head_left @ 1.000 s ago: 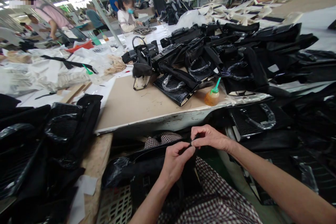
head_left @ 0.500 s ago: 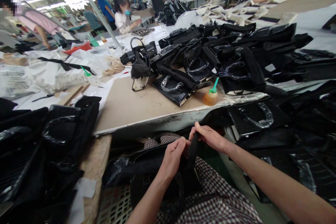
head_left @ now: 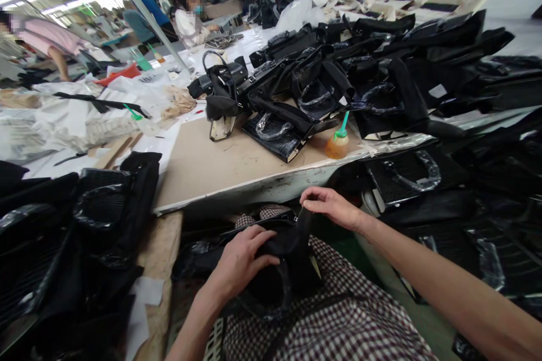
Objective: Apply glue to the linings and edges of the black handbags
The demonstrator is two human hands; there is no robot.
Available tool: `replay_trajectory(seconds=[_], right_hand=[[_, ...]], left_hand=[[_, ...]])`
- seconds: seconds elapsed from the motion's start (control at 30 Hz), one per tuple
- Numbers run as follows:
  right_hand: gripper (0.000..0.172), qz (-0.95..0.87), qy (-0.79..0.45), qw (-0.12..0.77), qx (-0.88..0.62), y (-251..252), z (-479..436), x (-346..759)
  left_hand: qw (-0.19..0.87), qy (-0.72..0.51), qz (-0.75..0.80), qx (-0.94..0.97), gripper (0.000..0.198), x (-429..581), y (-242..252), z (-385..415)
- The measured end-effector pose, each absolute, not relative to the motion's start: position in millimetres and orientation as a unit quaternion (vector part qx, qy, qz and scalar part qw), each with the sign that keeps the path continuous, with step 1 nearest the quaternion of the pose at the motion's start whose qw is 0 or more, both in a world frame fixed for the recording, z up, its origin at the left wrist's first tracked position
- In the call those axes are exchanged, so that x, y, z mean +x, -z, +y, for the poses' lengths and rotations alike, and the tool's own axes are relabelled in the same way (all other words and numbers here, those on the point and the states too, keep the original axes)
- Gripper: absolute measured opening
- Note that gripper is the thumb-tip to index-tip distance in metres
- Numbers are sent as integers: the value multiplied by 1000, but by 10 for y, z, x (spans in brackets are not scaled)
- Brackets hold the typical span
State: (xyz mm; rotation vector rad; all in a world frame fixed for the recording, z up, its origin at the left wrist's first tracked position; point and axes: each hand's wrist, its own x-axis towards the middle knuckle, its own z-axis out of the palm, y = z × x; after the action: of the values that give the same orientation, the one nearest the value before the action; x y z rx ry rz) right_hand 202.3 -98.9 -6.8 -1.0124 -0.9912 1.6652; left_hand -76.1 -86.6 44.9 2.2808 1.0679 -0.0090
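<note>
A black handbag (head_left: pixel 296 287) with a plastic-wrapped handle (head_left: pixel 284 287) lies across my lap, over a checked garment (head_left: pixel 347 299). My left hand (head_left: pixel 243 254) rests on the bag's dark fabric, its thumb and fingers apart. Pinched between the thumb and fingers of my right hand (head_left: pixel 332 207) is the upper right edge of the same bag. A small metal fitting (head_left: pixel 295 218) shows beside those fingertips. At the bag's right side, a pale strip (head_left: pixel 315 267) is visible. The undersides of both hands are hidden.
Black handbags (head_left: pixel 322 90) are heaped on the worktable (head_left: pixel 203 163) ahead. A bottle of amber liquid with a green nozzle (head_left: pixel 337 144) stands near its edge. More bags (head_left: pixel 101 203) lie at left, and others (head_left: pixel 419 180) at right. Co-workers (head_left: pixel 188 14) are farther off.
My left hand has let go of the pinched edge and moved left and down onto the bag. The right hand has shifted slightly left and up, still pinching. The camera view has tilted a little.
</note>
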Motion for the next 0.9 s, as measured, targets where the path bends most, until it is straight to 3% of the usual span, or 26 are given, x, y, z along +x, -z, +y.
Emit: replay_trajectory(seconds=[0.07,0.3,0.53,0.73,0.9], right_hand=[[40,-405,-670,463,-416,49,-969,1973],[44,-397,-574,541,-469,41,-1065,2096],[33,-316,-308,653,-615,323,-1221,2496],[81,-375,-193,633,-649,451,-913,2746],[92,-475,-165,560,-658,544,-625,2813]], left_hand=[[299,-13,414,860,25,-818,-347,-856],[322,-197,457,806,19,-965,-328,-783],[252,-253,419,835,19,-1132,-475,-902],[77,-260,373,887,25,-1252,-733,-1011],[-2,-274,447,852,22,-1462,-1085,-971]])
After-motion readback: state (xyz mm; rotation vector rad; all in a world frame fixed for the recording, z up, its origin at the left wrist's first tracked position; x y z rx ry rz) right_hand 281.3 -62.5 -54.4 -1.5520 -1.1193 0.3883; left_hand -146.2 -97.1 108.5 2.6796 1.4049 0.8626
